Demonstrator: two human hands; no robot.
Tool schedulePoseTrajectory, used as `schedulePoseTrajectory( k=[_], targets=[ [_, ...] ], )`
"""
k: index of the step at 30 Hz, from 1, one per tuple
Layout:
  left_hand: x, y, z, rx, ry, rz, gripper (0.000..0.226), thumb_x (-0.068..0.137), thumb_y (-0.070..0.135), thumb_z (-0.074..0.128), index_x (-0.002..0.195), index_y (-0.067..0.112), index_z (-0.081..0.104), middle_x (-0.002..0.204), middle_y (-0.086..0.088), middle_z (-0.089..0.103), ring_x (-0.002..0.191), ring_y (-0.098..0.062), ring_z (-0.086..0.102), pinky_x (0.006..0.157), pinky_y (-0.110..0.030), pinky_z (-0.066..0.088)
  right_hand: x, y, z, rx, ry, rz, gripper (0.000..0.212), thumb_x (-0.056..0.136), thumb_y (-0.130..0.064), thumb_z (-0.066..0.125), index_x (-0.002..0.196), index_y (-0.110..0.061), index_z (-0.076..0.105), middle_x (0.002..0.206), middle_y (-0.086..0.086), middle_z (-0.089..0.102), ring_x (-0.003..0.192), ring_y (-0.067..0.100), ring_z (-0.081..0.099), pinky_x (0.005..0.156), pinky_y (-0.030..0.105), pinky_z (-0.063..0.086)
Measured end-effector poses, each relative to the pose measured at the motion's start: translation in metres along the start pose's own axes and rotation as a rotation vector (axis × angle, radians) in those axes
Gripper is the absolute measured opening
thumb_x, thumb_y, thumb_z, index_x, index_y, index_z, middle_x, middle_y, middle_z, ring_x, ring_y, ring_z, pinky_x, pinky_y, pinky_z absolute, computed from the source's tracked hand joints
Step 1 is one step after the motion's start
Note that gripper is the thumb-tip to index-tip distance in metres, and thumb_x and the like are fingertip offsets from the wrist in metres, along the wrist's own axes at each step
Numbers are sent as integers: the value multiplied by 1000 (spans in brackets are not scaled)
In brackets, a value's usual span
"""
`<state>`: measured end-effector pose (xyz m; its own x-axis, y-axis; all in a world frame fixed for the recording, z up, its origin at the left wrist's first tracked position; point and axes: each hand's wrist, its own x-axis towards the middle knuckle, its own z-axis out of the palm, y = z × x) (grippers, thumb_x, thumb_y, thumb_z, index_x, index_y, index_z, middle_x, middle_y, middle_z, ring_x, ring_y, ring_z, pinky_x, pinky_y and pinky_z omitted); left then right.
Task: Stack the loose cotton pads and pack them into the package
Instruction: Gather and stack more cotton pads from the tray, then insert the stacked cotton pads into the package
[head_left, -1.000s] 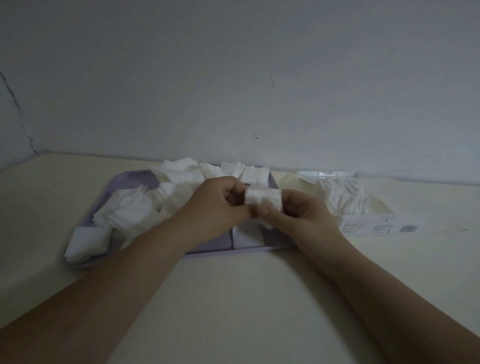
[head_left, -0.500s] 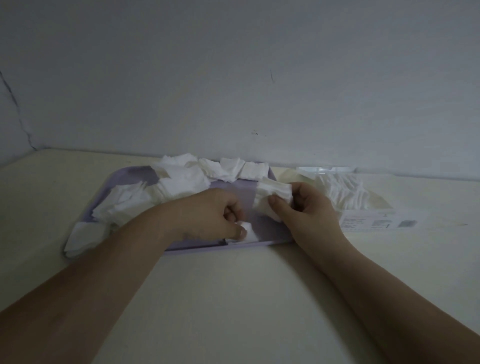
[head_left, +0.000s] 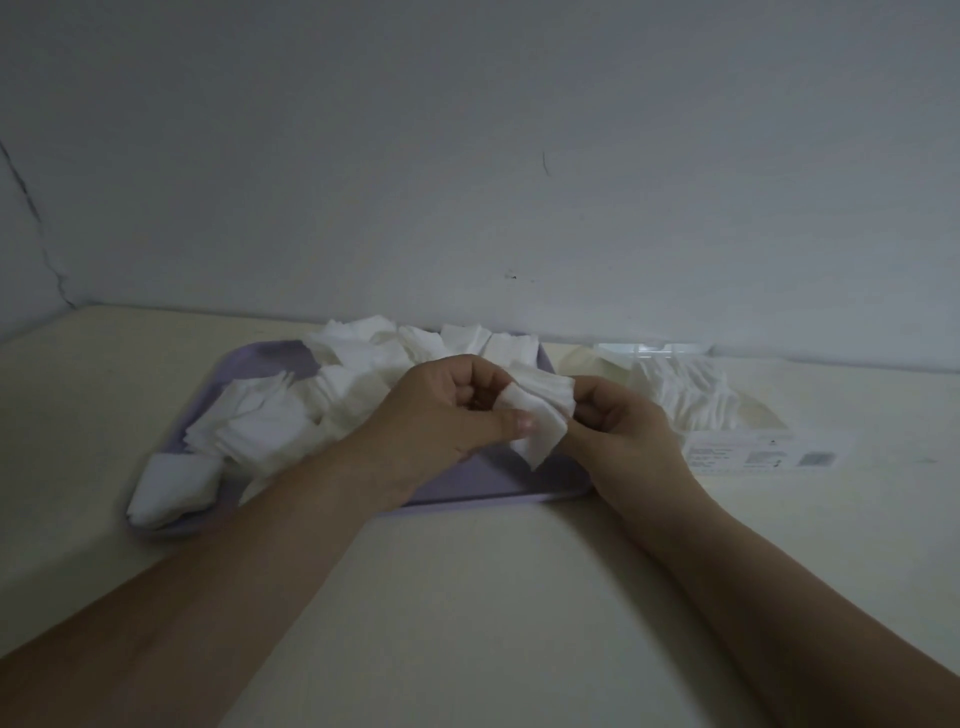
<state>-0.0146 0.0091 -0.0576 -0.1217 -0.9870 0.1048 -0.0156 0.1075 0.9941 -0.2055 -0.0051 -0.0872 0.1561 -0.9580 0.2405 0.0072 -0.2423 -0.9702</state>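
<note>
A small stack of white cotton pads (head_left: 545, 395) is held above the lilac tray (head_left: 483, 480) between both hands. My left hand (head_left: 441, 410) pinches a single pad against the stack's near face with its thumb. My right hand (head_left: 618, 421) grips the stack from the right side. Several loose white pads (head_left: 270, 426) lie heaped over the tray's left and far parts. To the right, the clear package (head_left: 727, 421) lies on the table with pads inside and a printed label on its near side.
The cream table (head_left: 467, 597) runs up to a grey wall (head_left: 467, 156) close behind the tray and package. A folded pile of pads (head_left: 174, 486) sits at the tray's near left corner.
My left hand picked up a pad from the tray's near edge and lifted it to the stack in my right hand. Both hands are together again.
</note>
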Motion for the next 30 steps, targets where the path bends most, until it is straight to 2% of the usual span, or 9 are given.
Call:
schedulePoseTrajectory(
  k=[5, 9, 11, 14, 16, 19, 21, 25, 30],
  targets=[
    [3, -7, 3, 79, 127, 72, 29, 80, 11, 86, 73, 15, 58, 60, 13, 64, 53, -4, 53, 51, -11, 42, 0, -2, 1, 78, 17, -1, 15, 98, -6, 67, 110, -6, 75, 95, 12, 81, 87, 21, 75, 82, 33, 57],
    [3, -10, 3, 120, 119, 115, 29, 78, 13, 88, 70, 16, 60, 74, -1, 63, 70, -9, 55, 72, -20, 49, 0, -3, 2, 50, -17, -13, 16, 101, -9, 64, 110, -11, 77, 90, 21, 76, 83, 20, 66, 80, 33, 49],
    [3, -10, 3, 124, 115, 113, 28, 77, 14, 88, 71, 15, 61, 80, -9, 63, 73, -15, 55, 75, -29, 49, -1, -6, 2, 77, -37, -18, 18, 103, -14, 61, 110, -8, 77, 93, 16, 77, 85, 15, 67, 79, 27, 49],
    [2, -10, 2, 132, 146, 99, 31, 72, 26, 92, 77, 18, 62, 73, -3, 60, 69, -12, 52, 67, -26, 46, -3, -11, 1, 73, -111, -15, 29, 95, -33, 71, 111, -9, 76, 98, 15, 76, 93, 23, 68, 83, 39, 50],
    [3, -9, -2, 189, 176, 51, 38, 71, 32, 92, 95, 23, 65, 70, -1, 58, 65, -10, 51, 62, -23, 43, -3, -10, 3, 71, -135, -22, 27, 89, -21, 79, 114, -11, 74, 107, 13, 79, 101, 25, 73, 91, 42, 54],
    [2, -4, -5, 167, 55, 1, 36, 82, 21, 85, 112, 24, 67, 71, -12, 60, 69, -12, 55, 65, -24, 45, -2, -9, 3, 54, -119, -42, 25, 90, -4, 76, 114, -5, 71, 107, 12, 80, 99, 22, 75, 90, 37, 54],
    [0, 1, -6, 126, -39, -2, 21, 84, 16, 81, 103, 17, 72, 68, -7, 64, 62, -8, 55, 58, -19, 44, -3, -13, 2, 62, -134, -58, 23, 91, -2, 73, 114, -4, 71, 108, 11, 80, 101, 22, 74, 91, 35, 54],
    [-1, 14, -2, 70, -27, 46, 31, 74, 28, 83, 100, 13, 75, 73, -8, 56, 57, -13, 40, 49, -23, 31, -2, -32, -6, 65, -104, -64, 24, 91, -3, 71, 114, -8, 72, 110, 10, 79, 104, 25, 74, 97, 41, 56],
    [0, 32, 29, 41, 11, 73, 7, 90, 25, 74, 89, 18, 73, 68, -4, 53, 58, -12, 43, 49, -21, 34, -4, -64, -23, -32, 45, 10, 12, 89, -15, 77, 101, -11, 76, 93, 7, 80, 89, 24, 76, 79, 41, 63]
  ],
)
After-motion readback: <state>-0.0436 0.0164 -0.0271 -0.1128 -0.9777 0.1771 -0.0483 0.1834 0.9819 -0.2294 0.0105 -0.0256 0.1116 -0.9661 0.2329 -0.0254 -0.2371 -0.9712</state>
